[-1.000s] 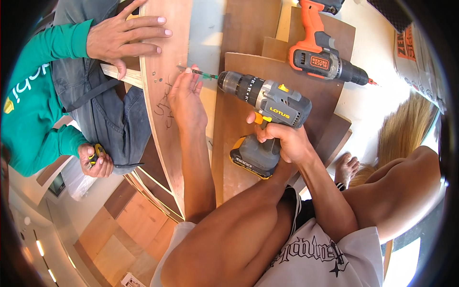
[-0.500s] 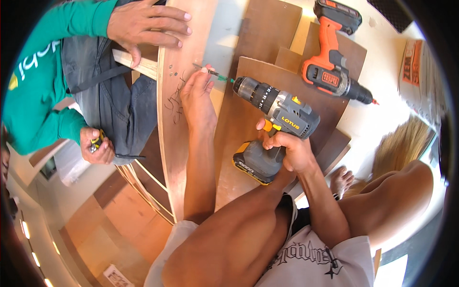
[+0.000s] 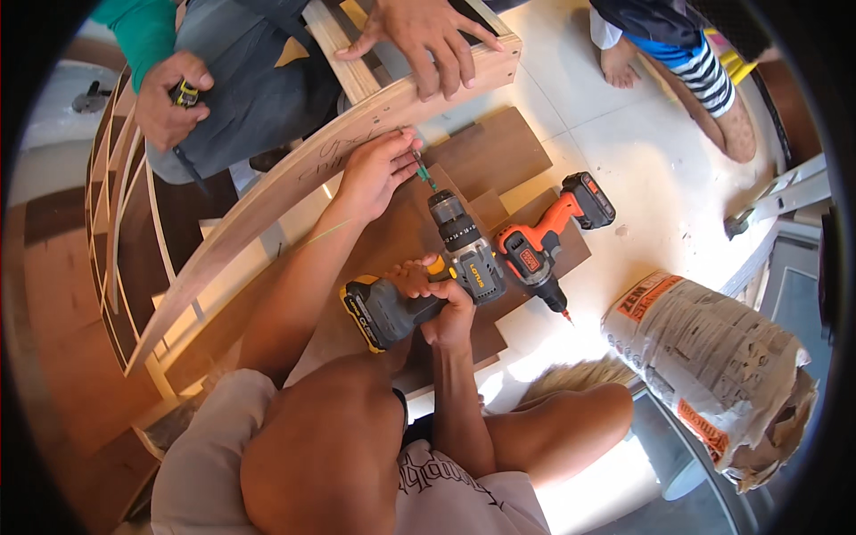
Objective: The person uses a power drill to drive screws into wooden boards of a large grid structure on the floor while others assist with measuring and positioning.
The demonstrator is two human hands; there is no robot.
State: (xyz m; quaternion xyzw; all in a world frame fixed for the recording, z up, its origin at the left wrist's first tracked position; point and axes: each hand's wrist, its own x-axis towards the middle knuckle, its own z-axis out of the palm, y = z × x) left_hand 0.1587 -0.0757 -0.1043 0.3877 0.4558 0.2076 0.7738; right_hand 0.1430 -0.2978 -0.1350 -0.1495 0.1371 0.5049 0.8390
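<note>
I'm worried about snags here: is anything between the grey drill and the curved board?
Yes: the left grip is there, its fingertips close by the far end of the bit. Nothing else visible stands between the grey drill and the board; the orange drill lies off to the right.

The long board point(image 3: 308, 165) runs from the top of the frame, right of the middle, down to the lower left. Below it, at the centre, the left hand point(image 3: 374, 169) is at the bit point(image 3: 423, 171) of the drill point(image 3: 477, 267) in the right hand point(image 3: 446, 308). Just to the right, a second drill point(image 3: 530, 254) lies partly over panels point(image 3: 486, 152); a sack point(image 3: 704, 366) is at lower right.
</note>
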